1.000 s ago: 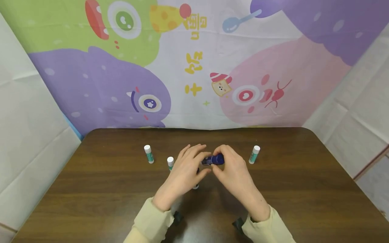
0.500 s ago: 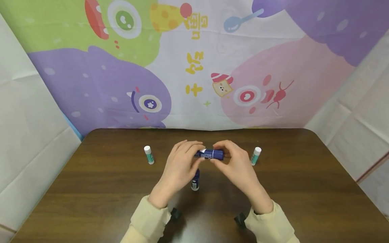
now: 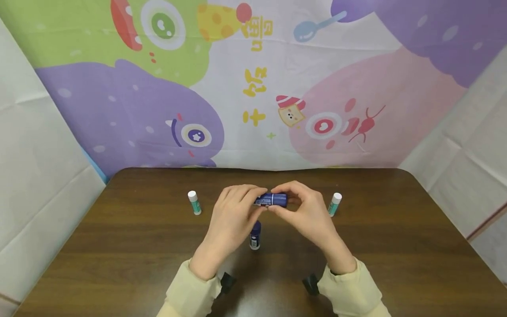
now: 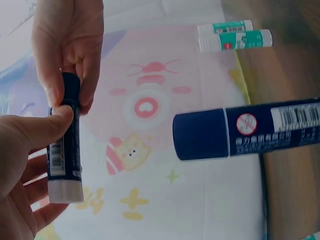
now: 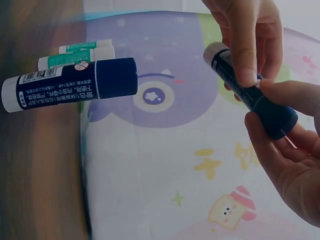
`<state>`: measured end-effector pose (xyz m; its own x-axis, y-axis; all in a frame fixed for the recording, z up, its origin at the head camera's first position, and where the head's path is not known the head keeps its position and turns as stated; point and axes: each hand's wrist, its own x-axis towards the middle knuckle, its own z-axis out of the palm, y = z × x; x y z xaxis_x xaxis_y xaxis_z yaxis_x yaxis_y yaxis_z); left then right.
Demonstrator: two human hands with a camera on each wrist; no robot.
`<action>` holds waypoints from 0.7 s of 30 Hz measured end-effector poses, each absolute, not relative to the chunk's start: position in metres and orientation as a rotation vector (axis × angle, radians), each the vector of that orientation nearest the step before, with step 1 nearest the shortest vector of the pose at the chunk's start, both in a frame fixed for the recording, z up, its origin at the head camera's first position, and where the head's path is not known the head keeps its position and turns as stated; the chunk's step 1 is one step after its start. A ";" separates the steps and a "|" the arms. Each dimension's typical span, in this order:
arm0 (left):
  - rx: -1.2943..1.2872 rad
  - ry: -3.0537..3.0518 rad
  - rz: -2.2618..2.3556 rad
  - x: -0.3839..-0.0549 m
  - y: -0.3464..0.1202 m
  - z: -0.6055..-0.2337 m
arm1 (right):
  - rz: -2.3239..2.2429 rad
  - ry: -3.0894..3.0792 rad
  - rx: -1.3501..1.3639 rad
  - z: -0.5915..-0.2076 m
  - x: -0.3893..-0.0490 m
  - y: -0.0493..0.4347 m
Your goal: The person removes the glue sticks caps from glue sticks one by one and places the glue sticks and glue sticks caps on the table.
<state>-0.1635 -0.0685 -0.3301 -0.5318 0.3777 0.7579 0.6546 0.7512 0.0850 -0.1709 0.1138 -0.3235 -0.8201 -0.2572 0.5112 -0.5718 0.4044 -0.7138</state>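
Both hands hold a dark blue glue stick (image 3: 264,199) level above the table. My left hand (image 3: 233,211) grips its body near the white base, the thumb lying along the label in the left wrist view. My right hand (image 3: 306,209) pinches the blue cap end (image 5: 274,117) between thumb and fingers. The cap still meets the body at a pale ring. Below the hands a second blue glue stick (image 3: 255,236) stands upright on the table, touched by neither hand.
White-capped green glue sticks stand farther back, one at left (image 3: 194,203) and one at right (image 3: 334,204). Each wrist view shows two green ones, such as this glue stick (image 4: 245,40). The wooden table (image 3: 119,246) meets a cartoon-printed cloth (image 3: 253,149) behind.
The held glue stick has been raised slightly and drawn left, with its cap end more gripped by the right hand. The standing blue stick is more exposed; a green one is now hidden.
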 end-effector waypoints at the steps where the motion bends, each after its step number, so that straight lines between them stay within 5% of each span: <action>1: -0.776 -2.182 -0.471 -0.163 -0.070 -0.330 | 1.397 -2.357 0.720 -0.324 -0.170 0.113; 21: -0.866 -2.187 -0.494 -0.164 -0.079 -0.324 | 1.384 -2.424 0.674 -0.321 -0.168 0.116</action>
<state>-0.1635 -0.0786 -0.3242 -0.5140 0.4319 0.7411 0.7087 0.7005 0.0833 -0.1683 0.1155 -0.3208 -0.8557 -0.2601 0.4474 -0.5175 0.4354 -0.7366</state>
